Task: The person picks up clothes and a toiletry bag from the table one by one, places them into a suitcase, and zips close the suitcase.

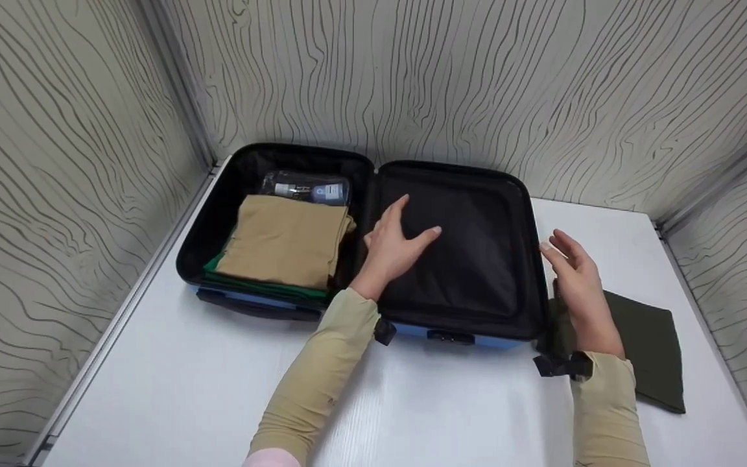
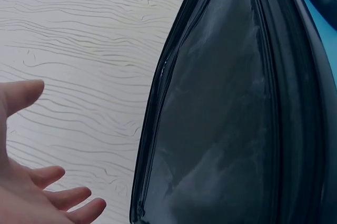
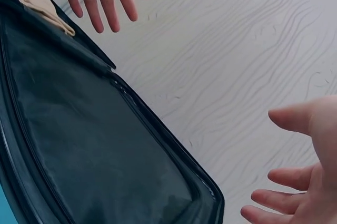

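Observation:
A blue suitcase with black lining lies opened flat on the table. My left hand (image 1: pixel 391 250) hovers over the inner edge of its right half (image 1: pixel 464 253), thumb and fingers spread, holding nothing. Just beside that half's outer right edge is my right hand (image 1: pixel 578 279), its fingers loosely extended; whether the thumb touches the rim I cannot tell. The left half holds folded tan clothing (image 1: pixel 289 240) on top of green fabric (image 1: pixel 270 287). Behind it sits a clear pouch (image 1: pixel 308 187) with bottles inside. Dark green folded clothing (image 1: pixel 646 344) lies beneath and right of my right forearm.
The suitcase stands on a white table (image 1: pixel 179 395). Patterned panels (image 1: pixel 445 84) rise close behind it and on both sides. A handle (image 1: pixel 257 305) and a latch (image 1: pixel 451 337) face the table's front.

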A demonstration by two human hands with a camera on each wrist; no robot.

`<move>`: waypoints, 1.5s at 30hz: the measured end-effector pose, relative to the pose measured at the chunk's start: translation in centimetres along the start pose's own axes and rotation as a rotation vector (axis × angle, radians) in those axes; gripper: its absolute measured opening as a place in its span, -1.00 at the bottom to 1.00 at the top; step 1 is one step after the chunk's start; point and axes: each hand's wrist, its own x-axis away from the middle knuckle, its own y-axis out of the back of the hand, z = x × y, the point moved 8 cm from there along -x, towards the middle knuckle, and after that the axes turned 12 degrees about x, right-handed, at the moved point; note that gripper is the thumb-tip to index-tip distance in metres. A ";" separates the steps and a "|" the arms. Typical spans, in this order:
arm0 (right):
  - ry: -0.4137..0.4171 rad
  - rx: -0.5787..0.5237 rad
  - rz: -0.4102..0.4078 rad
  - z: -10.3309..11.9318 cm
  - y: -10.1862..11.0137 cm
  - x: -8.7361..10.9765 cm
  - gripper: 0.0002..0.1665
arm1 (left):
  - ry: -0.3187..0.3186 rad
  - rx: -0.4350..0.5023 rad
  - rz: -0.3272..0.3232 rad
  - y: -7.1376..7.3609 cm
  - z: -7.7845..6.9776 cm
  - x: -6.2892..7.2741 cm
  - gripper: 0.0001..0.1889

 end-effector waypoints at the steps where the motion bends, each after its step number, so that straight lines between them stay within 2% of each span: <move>1: 0.000 0.005 0.003 -0.1 0.2 0.0 -0.06 | -0.005 0.004 0.005 -0.2 -0.1 0.0 -0.11; 7: -0.017 0.038 -0.004 -1.0 1.2 0.1 -0.01 | -0.027 0.014 0.023 -1.4 -0.3 0.0 -0.08; 26: -0.107 0.117 -0.056 -3.7 5.3 1.3 0.07 | -0.020 -0.015 0.080 -4.8 0.0 0.4 -0.06; 34: -0.151 0.111 -0.052 -5.2 5.9 1.6 0.05 | 0.011 0.010 0.101 -6.5 0.3 0.7 -0.07; 40: -0.179 0.127 -0.035 -6.4 6.3 1.9 0.06 | 0.009 -0.017 0.123 -7.9 -0.2 0.7 -0.08; 45: -0.205 0.133 -0.053 -7.1 6.8 2.2 0.05 | 0.013 -0.027 0.146 -8.8 -0.7 0.6 -0.08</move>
